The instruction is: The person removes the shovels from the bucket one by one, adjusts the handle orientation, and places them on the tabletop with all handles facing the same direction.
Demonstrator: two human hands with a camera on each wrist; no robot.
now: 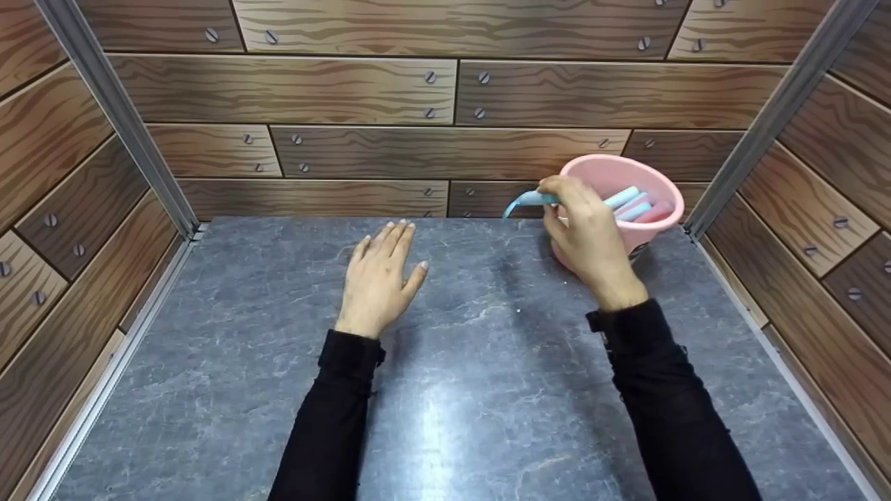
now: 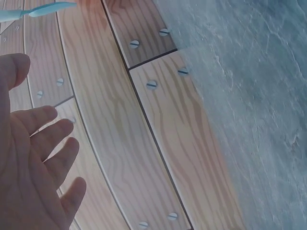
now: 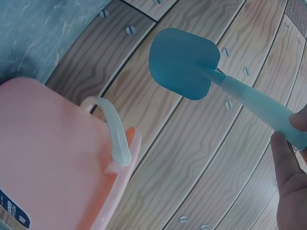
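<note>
My right hand [image 1: 592, 229] pinches the handle of a small light-blue shovel [image 3: 184, 64] between thumb and fingers. Its rounded-square blade points left in the head view, in front of the back wall. Just right of that hand stands a pink bucket [image 1: 602, 165], partly covered by the hand. Several blue and pink handles [image 1: 626, 202] stick up inside the bucket; their lower ends are hidden. My left hand [image 1: 378, 278] is above the grey table's middle, palm down, fingers straight and holding nothing. In the left wrist view the shovel [image 2: 45, 9] appears at the top left.
The dark grey marbled table [image 1: 452, 390] is bounded by wood-patterned walls [image 1: 362, 149] at the back and both sides. Metal posts [image 1: 122, 122] stand in the back corners. A pale carrying handle [image 3: 115, 132] hangs on the bucket's side.
</note>
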